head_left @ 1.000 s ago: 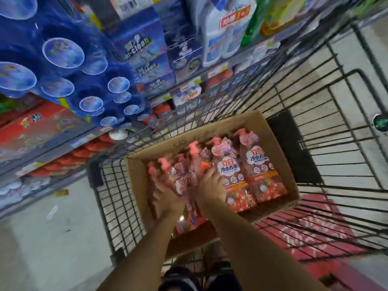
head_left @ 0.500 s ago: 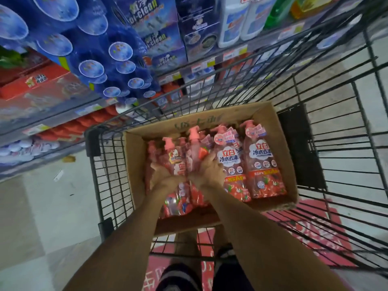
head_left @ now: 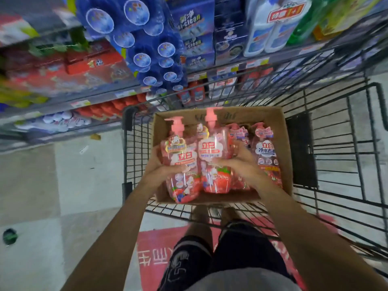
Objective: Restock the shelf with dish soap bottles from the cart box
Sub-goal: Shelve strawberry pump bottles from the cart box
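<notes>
1. Left hand (head_left: pixel 156 168) gripped one dish soap bottle (head_left: pixel 181 164), fingers curled round its body.
2. Right hand (head_left: pixel 241 162) wrapped a second bottle (head_left: pixel 214 158) likewise.
3. Both were held above the box (head_left: pixel 281 131) in the cart (head_left: pixel 336 143), likely bound for the shelf (head_left: pixel 126 94).

Dish soap bottles (head_left: pixel 182 164) clear pink, pink pump heads, red strawberry print low down, white cloud label with red characters. Box (head_left: pixel 281 131) plain brown cardboard. Cart (head_left: pixel 336 143) black wire grid. Floor mat (head_left: pixel 153 259) red with white characters. Shelf (head_left: pixel 100 95) grey; blue packs (head_left: pixel 147 43) with pale round bubble prints, red boxes (head_left: pixel 94 64), white jugs (head_left: pixel 273 24) with red label.
</notes>
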Available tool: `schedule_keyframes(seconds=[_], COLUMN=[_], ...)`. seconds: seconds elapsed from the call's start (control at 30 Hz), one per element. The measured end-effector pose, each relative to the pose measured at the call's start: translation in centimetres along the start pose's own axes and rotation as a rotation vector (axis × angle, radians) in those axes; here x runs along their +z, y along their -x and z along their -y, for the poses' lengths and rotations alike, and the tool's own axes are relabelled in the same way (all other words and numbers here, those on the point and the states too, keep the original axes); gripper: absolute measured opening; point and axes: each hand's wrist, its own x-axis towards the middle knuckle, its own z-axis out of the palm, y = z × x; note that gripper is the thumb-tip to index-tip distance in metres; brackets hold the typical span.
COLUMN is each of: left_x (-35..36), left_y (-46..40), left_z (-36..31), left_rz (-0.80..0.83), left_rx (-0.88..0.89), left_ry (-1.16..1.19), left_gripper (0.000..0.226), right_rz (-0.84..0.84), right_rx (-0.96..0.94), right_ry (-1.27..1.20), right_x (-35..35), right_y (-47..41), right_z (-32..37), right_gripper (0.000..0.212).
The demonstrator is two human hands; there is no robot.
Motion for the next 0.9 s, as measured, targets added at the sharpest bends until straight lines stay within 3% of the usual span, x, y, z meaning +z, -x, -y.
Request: schedule_keyframes(seconds=[0.13,0.23,0.37,0.47,0.63,0.8,0.9], left_x=[-1.9,-4.0,-7.0,-10.1,-17.3,-25.8,-30.6], left_y=[4.2,7.1,11.1,14.2,19.4,24.7,27.3], left_z=[-1.4,-2.4,-3.1,-2.5,-0.7,1.5,2.5], left_rz=[0.029,0.104,0.046,-0.134,-0.329,-0.419,-0.47], left_rx=[0.062,0.143,0.287,0.381,0.515,0.639,0.732], left_ry=[0.198,0.308,0.439,0.541,0.556,0.514,0.455], left_gripper=[0.086,0.074,0.066,0.073,0.059,0.057,0.049], right_rz=[0.102,0.188,0.282,0.343,0.362,0.415,0.438], right_rx=[-0.025,-0.08,-0.168,-0.293,-0.431,-0.516,-0.584], right_ry=[-0.09,-0.159,-0.211,-0.079,0.047,0.116,0.118], right_x=[-0.4,0.8,4.6,9.3,18.9,28.2,33.8], right_y=[3.1,5.5,8.7,11.0,14.4,17.7,19.8], right_z=[2.8,5.1,8.0,11.0,13.1,13.3,13.4], right_gripper=[0.096,0.093,0.113,0.101,0.101,0.059,0.056])
